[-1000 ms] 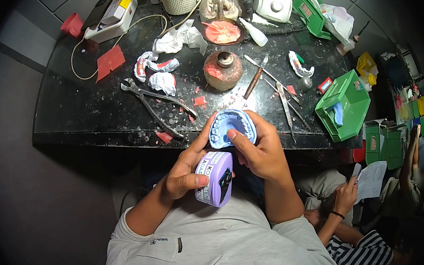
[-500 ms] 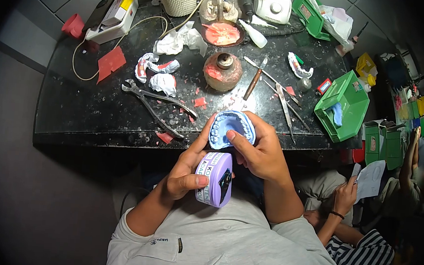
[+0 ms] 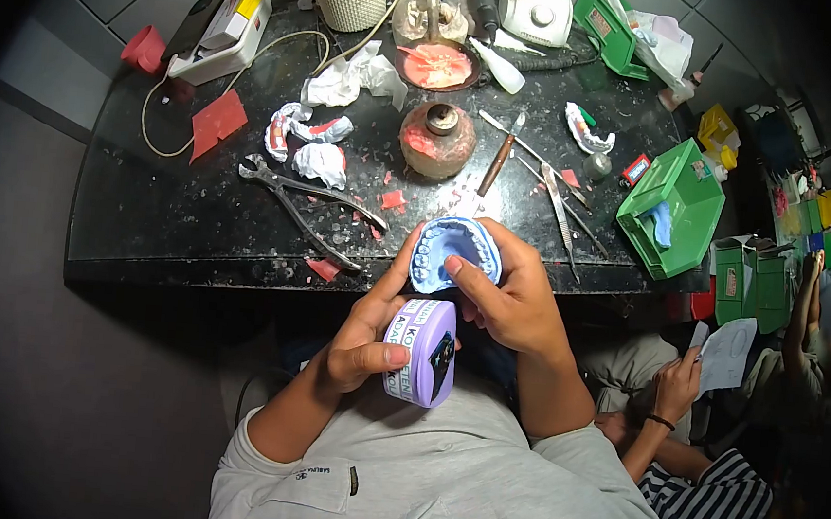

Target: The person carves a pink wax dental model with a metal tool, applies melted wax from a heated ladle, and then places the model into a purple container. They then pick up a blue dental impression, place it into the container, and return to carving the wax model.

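My left hand is closed around a purple container with printed lettering on its band and a black patch on its face. Its index finger reaches up to the left side of a blue dental cast. My right hand grips that cast from the right, thumb pressed on its inner surface and the other fingers mostly hidden beneath. The cast shows a horseshoe row of teeth, facing up toward me. Both objects are close together in front of my shirt, the cast at the bench's front edge.
On the black bench lie pliers, white casts, a spirit burner, a brown-handled knife and tweezers. A green tray stands right. Another person's hand holds paper nearby.
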Demonstrator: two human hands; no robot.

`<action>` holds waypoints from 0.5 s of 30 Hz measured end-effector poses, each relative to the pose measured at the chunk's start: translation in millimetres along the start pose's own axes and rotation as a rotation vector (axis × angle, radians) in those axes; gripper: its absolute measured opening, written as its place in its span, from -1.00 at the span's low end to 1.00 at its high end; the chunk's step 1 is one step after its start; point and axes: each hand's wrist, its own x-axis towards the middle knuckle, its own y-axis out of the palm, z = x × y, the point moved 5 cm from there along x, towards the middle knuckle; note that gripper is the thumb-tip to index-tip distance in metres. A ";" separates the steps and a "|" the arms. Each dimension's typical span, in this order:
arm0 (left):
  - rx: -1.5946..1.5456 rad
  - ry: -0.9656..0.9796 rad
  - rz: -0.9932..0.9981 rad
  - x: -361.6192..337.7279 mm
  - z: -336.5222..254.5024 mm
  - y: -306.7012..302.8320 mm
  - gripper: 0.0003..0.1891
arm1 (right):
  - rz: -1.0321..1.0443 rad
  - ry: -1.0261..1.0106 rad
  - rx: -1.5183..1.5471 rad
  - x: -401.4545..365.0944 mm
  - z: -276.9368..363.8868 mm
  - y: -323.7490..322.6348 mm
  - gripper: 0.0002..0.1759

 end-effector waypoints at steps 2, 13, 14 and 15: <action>-0.008 -0.021 -0.004 -0.5 -0.3 1.0 0.36 | 0.010 0.006 -0.010 0.0 0.6 -0.1 -0.73; -0.029 0.018 0.024 0.3 -1.1 1.7 0.35 | 0.014 0.007 0.003 -0.1 0.5 0.2 -0.73; -0.050 0.034 0.059 0.2 -1.5 2.3 0.33 | 0.013 0.007 0.001 0.0 0.5 0.2 -0.73; -0.050 0.034 0.059 0.1 -1.4 1.8 0.33 | 0.013 0.007 0.001 0.0 0.8 0.1 -0.73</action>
